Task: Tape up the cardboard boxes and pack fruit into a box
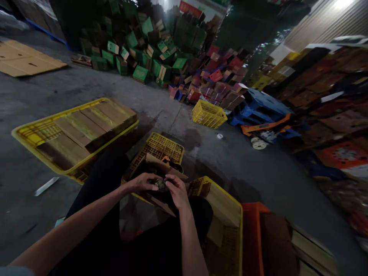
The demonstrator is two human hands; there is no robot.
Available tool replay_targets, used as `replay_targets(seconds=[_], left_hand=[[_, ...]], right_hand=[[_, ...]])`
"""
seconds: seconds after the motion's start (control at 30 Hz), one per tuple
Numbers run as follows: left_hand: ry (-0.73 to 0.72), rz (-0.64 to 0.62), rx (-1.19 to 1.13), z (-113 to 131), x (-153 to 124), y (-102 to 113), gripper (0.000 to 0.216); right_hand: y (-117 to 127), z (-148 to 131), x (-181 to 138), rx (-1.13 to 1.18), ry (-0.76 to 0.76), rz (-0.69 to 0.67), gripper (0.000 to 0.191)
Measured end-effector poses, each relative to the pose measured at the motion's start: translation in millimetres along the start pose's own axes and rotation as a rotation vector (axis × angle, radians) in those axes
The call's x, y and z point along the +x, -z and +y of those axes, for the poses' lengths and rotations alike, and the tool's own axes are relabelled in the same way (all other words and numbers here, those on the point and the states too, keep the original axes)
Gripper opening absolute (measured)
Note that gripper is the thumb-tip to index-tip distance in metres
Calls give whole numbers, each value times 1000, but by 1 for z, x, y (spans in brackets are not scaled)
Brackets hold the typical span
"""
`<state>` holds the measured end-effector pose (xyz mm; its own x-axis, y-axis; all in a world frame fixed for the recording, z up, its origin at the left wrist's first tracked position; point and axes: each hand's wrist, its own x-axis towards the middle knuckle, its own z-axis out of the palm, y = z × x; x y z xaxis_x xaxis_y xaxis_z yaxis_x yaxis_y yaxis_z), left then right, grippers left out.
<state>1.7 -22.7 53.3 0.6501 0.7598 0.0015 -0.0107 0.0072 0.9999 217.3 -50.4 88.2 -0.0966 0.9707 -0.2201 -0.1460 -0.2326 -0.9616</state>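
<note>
Between my two hands is a small, roundish, dark greenish thing (161,185), too dim to name for certain. My left hand (145,182) grips its left side with thumb and fingers. From the other side, my right hand (175,188) pinches its right edge with the fingertips. Both hands are over an open cardboard box (163,165) whose flaps stand up, set at a yellow crate (165,145) between my knees. What lies inside the box is mostly dark and hidden. A black and orange object (172,163) rests just behind the far flap.
At left, a yellow crate (21,132) holds taped cartons. Another yellow crate (240,230) with cardboard stands by my right knee, beside a red crate (253,230). Farther off are a small yellow crate (209,114), blue pallets (258,105), a pallet jack (267,126) and heaped boxes (140,73).
</note>
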Motion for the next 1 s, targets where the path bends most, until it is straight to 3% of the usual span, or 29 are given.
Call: replay_targets(seconds=[0.13,0.3,0.43,0.57,0.8,1.0], left_hand=[[14,15,-62,5,0,4,45],[28,87,-20,8,-2,5,43],[40,85,-62,8,-1,4,44],[40,83,-186,6,0,3,65],[54,225,-155,4,1,3,44],[5,300,-62,1,3,8,39]], right_hand=[[-2,-4,3,53,96,3,32],[-2,-2,4,-187,100,-77,36],[-1,1,5,-289,140,18,29],[2,1,6,-337,202,132,29],[3,5,8,-235,169,156,31],[1,6,9,-27,151,109,30]])
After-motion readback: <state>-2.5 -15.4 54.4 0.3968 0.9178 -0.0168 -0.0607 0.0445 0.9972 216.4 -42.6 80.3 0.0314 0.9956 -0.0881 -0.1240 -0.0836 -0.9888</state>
